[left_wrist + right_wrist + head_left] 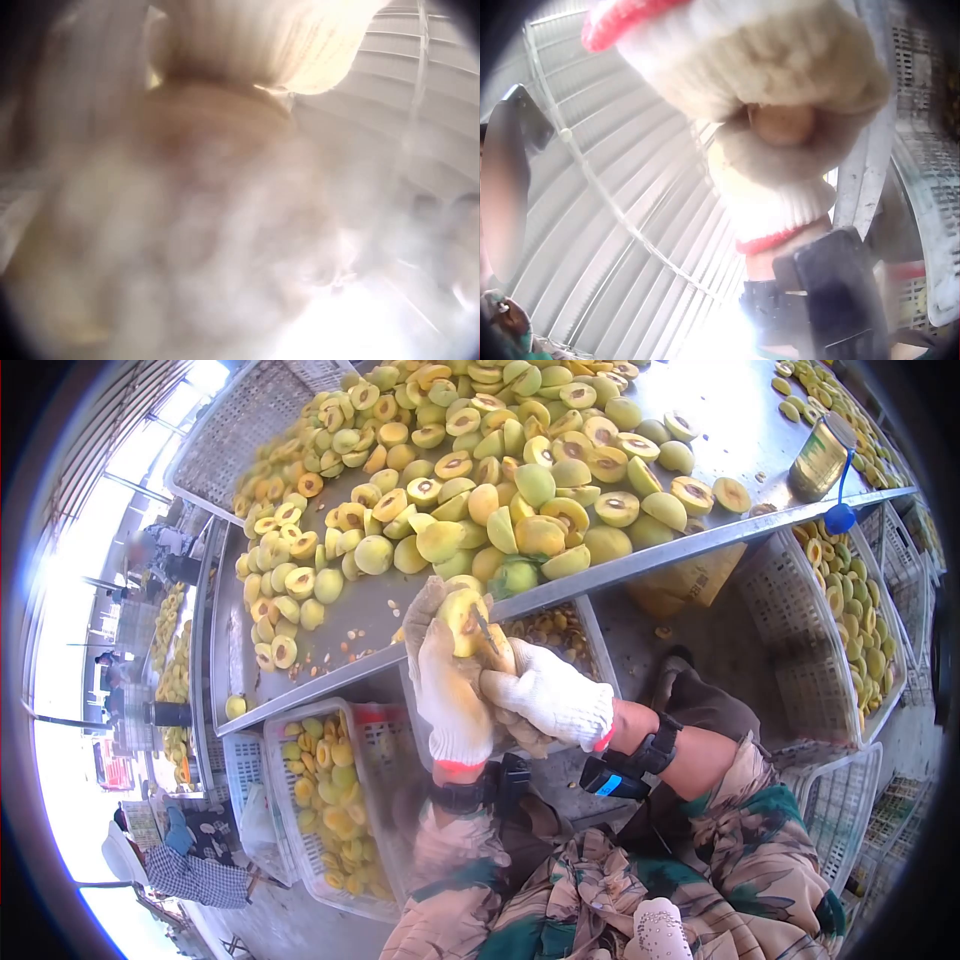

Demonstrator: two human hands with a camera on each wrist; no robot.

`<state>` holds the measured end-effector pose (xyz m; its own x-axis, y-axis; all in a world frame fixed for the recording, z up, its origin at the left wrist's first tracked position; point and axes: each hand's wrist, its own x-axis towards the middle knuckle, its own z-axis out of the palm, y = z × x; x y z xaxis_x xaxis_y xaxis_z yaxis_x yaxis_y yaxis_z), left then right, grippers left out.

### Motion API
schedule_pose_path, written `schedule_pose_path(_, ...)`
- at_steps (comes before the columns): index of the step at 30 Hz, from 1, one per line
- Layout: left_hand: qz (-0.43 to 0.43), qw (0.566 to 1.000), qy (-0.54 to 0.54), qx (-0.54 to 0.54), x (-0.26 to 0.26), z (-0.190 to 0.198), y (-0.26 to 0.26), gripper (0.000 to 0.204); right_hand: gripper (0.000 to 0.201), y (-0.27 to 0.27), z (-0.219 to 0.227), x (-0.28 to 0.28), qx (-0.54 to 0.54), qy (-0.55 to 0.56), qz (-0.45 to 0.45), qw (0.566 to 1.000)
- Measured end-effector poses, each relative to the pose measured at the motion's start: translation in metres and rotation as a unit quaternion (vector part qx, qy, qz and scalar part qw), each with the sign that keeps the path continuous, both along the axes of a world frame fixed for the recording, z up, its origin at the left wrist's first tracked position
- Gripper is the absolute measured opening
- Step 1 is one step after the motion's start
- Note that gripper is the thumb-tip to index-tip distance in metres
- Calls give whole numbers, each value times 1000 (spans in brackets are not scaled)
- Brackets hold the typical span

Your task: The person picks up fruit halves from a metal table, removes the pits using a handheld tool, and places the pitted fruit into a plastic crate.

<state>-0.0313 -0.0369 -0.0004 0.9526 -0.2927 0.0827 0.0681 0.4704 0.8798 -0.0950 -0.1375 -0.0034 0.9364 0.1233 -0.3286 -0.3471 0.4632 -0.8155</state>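
Both hands wear white knit gloves and meet at the near table edge. In the head view the left hand holds a yellow-green fruit upright. Beside it the right hand grips a small knife by its light brown handle, the dark blade against the fruit. The right wrist view shows the round handle end inside the curled right glove. The left wrist view is mostly blurred, with a pale glove at the top; the fruit cannot be made out there.
Halved fruits are heaped on the metal table. Crates stand below: one of cut fruit at left, one of pits beneath the edge, a white crate at right. A tin stands on the table.
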Motion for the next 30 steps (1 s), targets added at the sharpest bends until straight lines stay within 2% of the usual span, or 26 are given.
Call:
schedule_pose_path(1, -1, 1000, 7, -11, 0, -1, 1, 42, 17, -2, -1, 0, 10, -1, 21, 1000)
schedule_pose_path(4, -5, 999, 22, -42, 1, 2, 5, 40, 14, -8, -1, -3, 211, 16, 51, 976)
schedule_pose_path(6, -15, 997, 26, -65, 0, 3, 6, 39, 14, -11, 3, -4, 215, 23, 72, 974)
schedule_pose_path(7, -1, 999, 19, -27, 0, 3, 5, 39, 14, -11, 4, -4, 217, 27, 82, 972)
schedule_pose_path(9, 25, 999, 6, 48, 0, 0, 4, 39, 16, -5, 4, -2, 106, -2, 42, 994)
schedule_pose_path(12, -29, 998, -62, -2, 5, -9, 7, 35, 23, 0, 1, 1, -48, -27, -6, 998)
schedule_pose_path(13, -52, 998, -22, 1, 7, -7, 8, 36, 26, 0, 1, 1, -98, -33, -19, 995)
schedule_pose_path(15, -96, 994, 58, 8, 13, -3, 16, 37, 31, -1, 3, 1, -131, -45, -30, 990)
schedule_pose_path(16, -84, 985, -35, 149, 12, 7, 18, 37, 33, -2, 5, 0, -147, -51, -36, 987)
schedule_pose_path(17, -70, 947, -126, 286, 9, 22, 19, 38, 35, -4, 7, 1, -170, -35, -13, 985)
schedule_pose_path(19, -106, 944, -108, 293, 17, 25, 29, 37, 38, -8, 13, 1, -212, -6, 34, 977)
schedule_pose_path(20, -153, 975, 0, 163, 29, 13, 39, 36, 36, -9, 17, 0, -198, -5, 23, 980)
schedule_pose_path(21, -195, 975, 106, 27, 35, 13, 43, 35, 35, -10, 21, -1, -184, -5, 13, 983)
schedule_pose_path(26, -122, 949, 228, -178, 42, 17, 49, 24, 26, -5, 20, -4, -74, -2, 24, 997)
schedule_pose_path(29, -84, 980, 153, -100, 46, -1, 44, 27, 27, 2, 21, -7, 9, 11, 48, 999)
schedule_pose_path(30, -41, 982, 165, -82, 41, 3, 37, 25, 25, 6, 19, -6, 19, -2, 37, 999)
